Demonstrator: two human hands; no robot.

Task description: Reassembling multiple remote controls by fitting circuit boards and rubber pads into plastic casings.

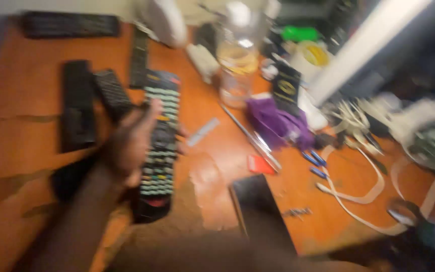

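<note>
Left hand: clenched around long black plastic remote control with rows of pale buttons | beside grip: two black remotes | surface: orange wooden table

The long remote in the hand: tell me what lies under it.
The long remote lies over the orange table. The left hand covers its left edge; whatever sits directly beneath is hidden.

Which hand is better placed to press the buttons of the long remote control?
Probably the left hand: it already grips the long remote control. The right hand is not in view.
</note>
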